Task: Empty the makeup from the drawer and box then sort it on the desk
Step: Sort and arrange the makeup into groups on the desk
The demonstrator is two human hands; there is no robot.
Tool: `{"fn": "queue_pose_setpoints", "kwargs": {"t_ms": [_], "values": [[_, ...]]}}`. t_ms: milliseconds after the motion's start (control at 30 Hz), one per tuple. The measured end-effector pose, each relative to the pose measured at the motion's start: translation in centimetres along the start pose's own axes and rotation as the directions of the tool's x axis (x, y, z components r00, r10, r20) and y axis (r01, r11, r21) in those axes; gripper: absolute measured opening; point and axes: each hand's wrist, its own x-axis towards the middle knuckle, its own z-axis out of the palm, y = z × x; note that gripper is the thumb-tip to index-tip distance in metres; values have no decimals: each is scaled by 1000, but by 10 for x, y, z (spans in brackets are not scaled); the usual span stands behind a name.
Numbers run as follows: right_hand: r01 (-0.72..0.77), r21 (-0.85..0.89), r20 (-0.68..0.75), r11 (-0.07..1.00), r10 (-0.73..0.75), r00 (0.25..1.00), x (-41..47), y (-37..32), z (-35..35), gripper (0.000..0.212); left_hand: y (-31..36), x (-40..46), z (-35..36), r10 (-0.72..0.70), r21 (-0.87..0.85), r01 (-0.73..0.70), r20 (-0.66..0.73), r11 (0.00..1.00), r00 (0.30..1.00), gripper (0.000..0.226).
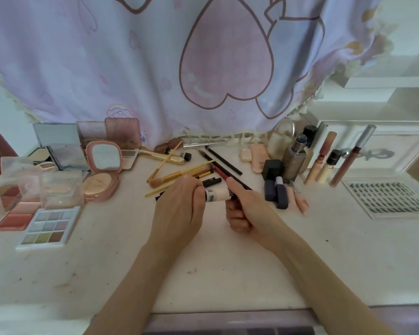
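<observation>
Above the middle of the white desk (228,262) my left hand (177,209) and my right hand (247,209) both grip a small cream makeup tube (217,194) with black lettering, one hand at each end. My right hand also holds a dark red pencil (230,176) that sticks up and to the left. Behind the hands lies a loose pile of gold-handled brushes (179,175) and black pencils (224,160).
Palettes and compacts are grouped at the left: an eyeshadow palette (49,228), blush pans (17,213), a pink mirror compact (104,170). Bottles, lipsticks (278,192) and lip glosses (324,158) stand at the right, beside a tray of false lashes (385,197). A printed cloth (179,68) hangs behind.
</observation>
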Motion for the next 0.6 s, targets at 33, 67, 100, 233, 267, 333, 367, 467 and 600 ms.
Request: {"fn": "queue_pose_setpoints", "kwargs": {"t_ms": [33,67,100,233,267,333,367,467,600], "values": [[1,10,-7,1000,-1,1000,0,2,1,52,1,0,1,21,59,-19,-24,998,999,27],[17,13,-10,1000,-17,1000,0,4,2,53,2,0,2,40,96,-36,-35,995,999,26],[47,14,-9,999,-47,999,0,6,4,50,1,0,3,53,107,-49,-37,993,998,25],[237,-64,43,969,-235,971,-2,11,5,39,-6,0,5,-192,-65,196,58,978,980,35],[286,-106,64,952,-280,958,-2,12,5,34,-5,-1,6,-256,-89,262,74,961,964,45],[351,-188,87,917,-340,936,-2,13,4,27,-3,2,5,-380,-142,393,109,909,919,58],[359,-209,78,910,-351,933,-3,13,4,26,-2,3,5,-419,-192,435,121,880,900,60],[325,-165,-18,931,-332,943,-3,12,2,33,0,4,4,-275,-325,323,185,889,944,37],[260,-20,-138,965,-261,956,-5,8,-5,45,-3,-2,5,-39,-371,135,255,919,966,33]]}}
